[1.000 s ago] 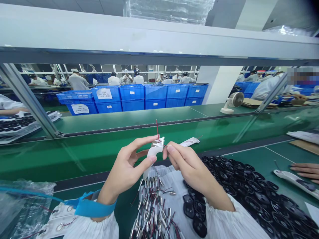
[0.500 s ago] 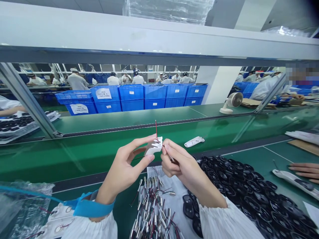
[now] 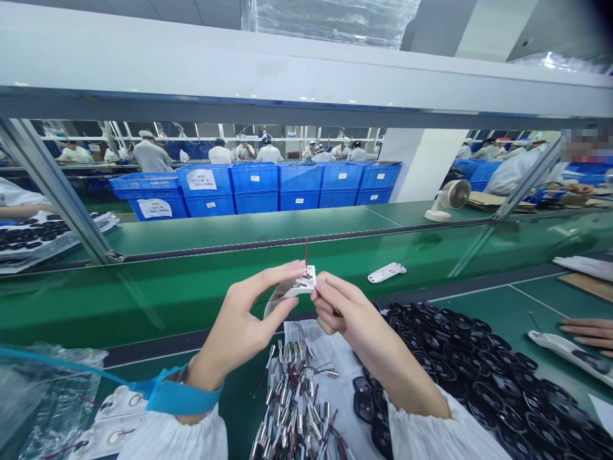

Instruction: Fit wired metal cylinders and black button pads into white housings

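Observation:
My left hand (image 3: 249, 322) grips a white plastic housing (image 3: 301, 286) between thumb and fingers, holding it tilted above the bench. A red wire (image 3: 307, 250) stands up from the housing. At the housing's right edge, my right hand (image 3: 338, 303) has its fingertips pinched together. Whatever sits in that pinch is hidden by the fingers. Below both hands lies a pile of small silver cylindrical parts with wires (image 3: 297, 396), on a white sheet (image 3: 342, 358). A blue strap (image 3: 182, 396) is round my left wrist.
Many black plastic parts (image 3: 460, 364) cover the bench on my right. A white wired shell (image 3: 387, 273) lies on the green belt (image 3: 191, 294). More white housings (image 3: 112, 418) and clear plastic film are at lower left. Another person's hand (image 3: 589, 333) rests at far right near a long white housing (image 3: 569, 351).
The white shell on the belt has shifted right. My right fingers have closed nearer the housing's edge, and the thin piece seen in them before is now hidden. The housing has tilted slightly.

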A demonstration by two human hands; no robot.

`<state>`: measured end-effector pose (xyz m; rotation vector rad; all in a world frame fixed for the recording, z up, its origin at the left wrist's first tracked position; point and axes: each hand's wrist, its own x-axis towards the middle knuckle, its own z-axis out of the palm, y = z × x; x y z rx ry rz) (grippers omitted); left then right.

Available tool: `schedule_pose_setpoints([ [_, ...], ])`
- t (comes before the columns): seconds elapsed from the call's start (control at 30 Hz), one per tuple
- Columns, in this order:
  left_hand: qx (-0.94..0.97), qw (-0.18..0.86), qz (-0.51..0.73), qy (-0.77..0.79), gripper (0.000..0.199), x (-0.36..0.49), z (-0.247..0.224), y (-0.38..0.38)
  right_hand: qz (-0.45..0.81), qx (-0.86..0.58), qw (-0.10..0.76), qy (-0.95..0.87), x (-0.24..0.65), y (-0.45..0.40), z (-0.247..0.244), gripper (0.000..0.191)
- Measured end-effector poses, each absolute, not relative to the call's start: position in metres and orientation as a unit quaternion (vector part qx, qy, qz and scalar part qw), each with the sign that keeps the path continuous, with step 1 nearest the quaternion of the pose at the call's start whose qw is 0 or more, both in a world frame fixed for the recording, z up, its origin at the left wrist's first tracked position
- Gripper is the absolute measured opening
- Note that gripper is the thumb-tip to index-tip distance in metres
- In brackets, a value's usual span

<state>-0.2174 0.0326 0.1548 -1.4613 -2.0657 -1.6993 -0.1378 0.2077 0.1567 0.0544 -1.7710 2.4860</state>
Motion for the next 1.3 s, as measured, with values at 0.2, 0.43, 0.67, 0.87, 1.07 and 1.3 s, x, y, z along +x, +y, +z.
schedule_pose_setpoints([
  [0.2,-0.474,0.054,-0.551,-0.685,0.043,-0.217,0.156,0.033,0.823,0.033,0.038,-0.566,-0.137,0.211,0.158,0.045],
  [0.43,-0.489,0.025,-0.547,-0.679,0.044,-0.216,0.157,0.031,0.826,0.043,0.019,-0.561,-0.138,0.214,0.149,0.044],
  [0.67,-0.515,0.008,-0.512,-0.687,0.043,-0.210,0.157,0.042,0.822,-0.022,0.119,-0.557,-0.149,0.204,0.138,0.055],
  [0.87,-0.474,0.026,-0.566,-0.674,0.038,-0.210,0.154,0.049,0.785,-0.014,0.161,-0.598,-0.141,0.222,0.147,0.059],
  [1.07,-0.432,-0.003,-0.631,-0.644,0.036,-0.211,0.158,0.045,0.728,0.011,0.193,-0.658,-0.129,0.237,0.161,0.022],
  [1.3,-0.440,-0.100,-0.675,-0.583,0.031,-0.217,0.161,0.047,0.645,0.014,0.335,-0.686,-0.131,0.218,0.163,0.015],
])
